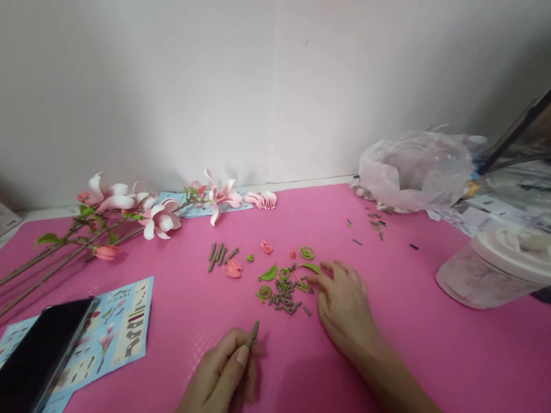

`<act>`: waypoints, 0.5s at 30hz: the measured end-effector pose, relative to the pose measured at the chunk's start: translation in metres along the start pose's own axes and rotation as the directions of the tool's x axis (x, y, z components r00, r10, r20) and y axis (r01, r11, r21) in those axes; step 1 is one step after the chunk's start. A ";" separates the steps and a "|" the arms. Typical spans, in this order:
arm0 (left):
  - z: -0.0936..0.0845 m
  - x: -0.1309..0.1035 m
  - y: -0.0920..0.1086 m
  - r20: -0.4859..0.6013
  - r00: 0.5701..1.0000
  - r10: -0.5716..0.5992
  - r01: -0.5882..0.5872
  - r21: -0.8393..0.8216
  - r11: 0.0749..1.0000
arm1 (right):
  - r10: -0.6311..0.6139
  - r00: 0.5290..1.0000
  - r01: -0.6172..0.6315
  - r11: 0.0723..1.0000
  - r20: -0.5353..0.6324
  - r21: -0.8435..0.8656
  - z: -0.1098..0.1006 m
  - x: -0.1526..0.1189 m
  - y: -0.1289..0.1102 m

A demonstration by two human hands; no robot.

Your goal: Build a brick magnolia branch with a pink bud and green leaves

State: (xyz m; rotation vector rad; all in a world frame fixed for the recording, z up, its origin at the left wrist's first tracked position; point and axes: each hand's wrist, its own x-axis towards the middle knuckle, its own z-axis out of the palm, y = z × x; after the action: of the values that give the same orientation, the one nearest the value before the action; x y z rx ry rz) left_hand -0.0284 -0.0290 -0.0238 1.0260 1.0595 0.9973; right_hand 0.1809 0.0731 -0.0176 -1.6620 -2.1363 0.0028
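Observation:
My left hand (223, 379), near the front edge, pinches a small brown stem piece (254, 332) that points up and away. My right hand (342, 300) rests at the right side of a pile of small brown pieces (285, 295), fingers apart, fingertips by a green curved leaf piece (309, 267). Around the pile lie a green leaf (268, 273), green rings (306, 253) and small pink parts (266, 247). A pink petal bud (233, 268) sits to the left, beside several brown sticks (220, 254).
Flower stems with pink-white blooms (162, 219) lie at the left, behind a black phone (40, 352) on an instruction sheet (115, 331). At the right stand a white bucket (487, 270) and a plastic bag (413, 172), with scattered brown bits (377, 225) near the bag.

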 end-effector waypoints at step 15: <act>-0.001 0.000 0.007 0.031 1.000 0.006 -0.009 0.109 0.994 | -0.239 0.971 0.240 0.953 -0.030 0.183 0.005 -0.002 -0.010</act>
State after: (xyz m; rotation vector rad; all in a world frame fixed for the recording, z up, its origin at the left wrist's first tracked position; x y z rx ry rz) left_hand -0.0305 -0.0275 -0.0173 1.1315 1.0955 0.9349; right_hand 0.1697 0.0701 -0.0202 -1.2897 -2.2434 0.1191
